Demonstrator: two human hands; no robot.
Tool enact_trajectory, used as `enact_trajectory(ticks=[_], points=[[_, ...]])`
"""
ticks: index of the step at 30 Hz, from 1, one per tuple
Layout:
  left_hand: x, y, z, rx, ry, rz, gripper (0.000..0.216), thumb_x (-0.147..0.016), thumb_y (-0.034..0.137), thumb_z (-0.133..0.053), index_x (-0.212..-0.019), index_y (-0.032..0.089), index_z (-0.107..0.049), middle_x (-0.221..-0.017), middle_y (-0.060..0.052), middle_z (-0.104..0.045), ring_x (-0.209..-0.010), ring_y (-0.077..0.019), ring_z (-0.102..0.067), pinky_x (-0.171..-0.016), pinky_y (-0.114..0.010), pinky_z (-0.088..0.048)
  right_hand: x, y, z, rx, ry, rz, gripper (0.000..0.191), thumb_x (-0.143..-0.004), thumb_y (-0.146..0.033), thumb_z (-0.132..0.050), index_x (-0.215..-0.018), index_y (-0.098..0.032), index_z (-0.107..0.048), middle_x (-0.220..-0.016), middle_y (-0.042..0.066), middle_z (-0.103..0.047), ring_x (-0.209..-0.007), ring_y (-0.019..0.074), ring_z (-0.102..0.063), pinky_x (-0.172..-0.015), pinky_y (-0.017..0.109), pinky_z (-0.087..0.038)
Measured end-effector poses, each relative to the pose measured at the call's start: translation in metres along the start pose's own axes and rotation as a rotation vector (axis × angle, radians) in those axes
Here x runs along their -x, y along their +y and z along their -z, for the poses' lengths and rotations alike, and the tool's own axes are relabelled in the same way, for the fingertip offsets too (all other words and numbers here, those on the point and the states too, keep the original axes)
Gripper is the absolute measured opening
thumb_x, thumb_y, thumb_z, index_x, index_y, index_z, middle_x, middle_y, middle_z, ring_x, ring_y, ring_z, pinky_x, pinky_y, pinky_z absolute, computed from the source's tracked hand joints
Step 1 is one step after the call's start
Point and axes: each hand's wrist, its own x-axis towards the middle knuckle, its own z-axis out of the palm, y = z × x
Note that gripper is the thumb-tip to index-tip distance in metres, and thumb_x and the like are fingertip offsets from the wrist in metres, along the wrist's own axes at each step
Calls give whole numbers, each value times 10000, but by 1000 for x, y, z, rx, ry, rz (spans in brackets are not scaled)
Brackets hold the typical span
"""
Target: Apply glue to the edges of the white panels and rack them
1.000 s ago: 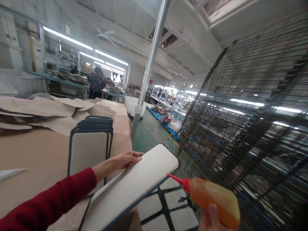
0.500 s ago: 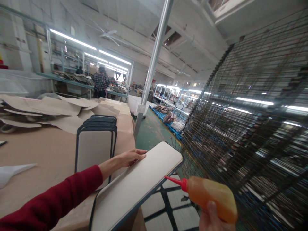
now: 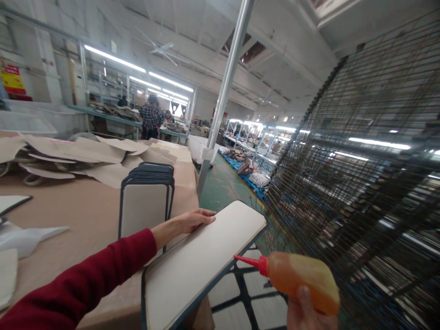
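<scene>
My left hand (image 3: 194, 219), in a red sleeve, grips the far left edge of a flat white panel with a dark blue border (image 3: 202, 259). The panel sticks out past the table's right edge, tilted up at its far end. My right hand (image 3: 307, 311) is closed round an orange squeeze bottle (image 3: 300, 277) at the bottom right. The bottle's red nozzle points left, and its tip is at the panel's right edge.
A stack of similar bordered panels (image 3: 147, 201) lies on the brown paper-covered table (image 3: 68, 215). Loose brown sheets (image 3: 79, 153) pile up at its far side. A tall wire drying rack (image 3: 357, 183) fills the right. A metal post (image 3: 223, 98) and a person (image 3: 150, 120) stand beyond.
The view has swung left, so everything sits further right in frame. The panel has slid further off the table. The bottle has stayed close to the panel's right edge.
</scene>
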Motion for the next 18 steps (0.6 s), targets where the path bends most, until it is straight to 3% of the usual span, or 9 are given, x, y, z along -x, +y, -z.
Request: enact_trajectory(ticks=[3, 8, 13, 15, 18], points=[[-3, 0, 1, 6, -7, -7, 551, -557, 336, -858, -1034, 120, -684, -858, -77, -745, -703, -170, -673, -694, -265, -511, -4, -1, 4, 82, -75, 126, 278, -729, -433, -722, -714, -166, -645, -711, 89, -684, -583, 263, -640, -455, 353, -518], [-11, -1, 5, 7, 27, 0, 544, -549, 324, -859, -1027, 127, -690, -855, -81, -745, -686, -179, -672, -682, -278, -513, -5, 13, 10, 19, -116, -30, 297, -748, -438, -699, -812, -152, -649, -754, 101, -685, -628, 254, -644, -495, 345, -517], [-18, 3, 5, -9, 62, 8, 612, -514, 345, -872, -1055, 127, -687, -839, -79, -744, -681, -186, -671, -681, -289, -521, 1, 30, 16, 102, -167, 13, 330, -636, -494, -770, -706, -198, -642, -776, 115, -666, -734, 340, -645, -648, 481, -520], [-19, 5, 4, -9, 65, 6, 618, -501, 340, -877, -1048, 122, -690, -825, -78, -743, -677, -186, -669, -676, -287, -521, 5, 30, 15, 93, -173, -7, 280, -718, -454, -711, -808, -195, -656, -832, 125, -672, -726, 325, -646, -634, 465, -518], [-22, 8, 1, -10, 64, 10, 588, -494, 329, -880, -1010, 113, -701, -804, -82, -742, -666, -184, -664, -667, -288, -523, 5, 27, 12, 63, -165, -4, 370, -758, -498, -652, -973, -197, -638, -845, 117, -666, -709, 308, -640, -599, 443, -514]])
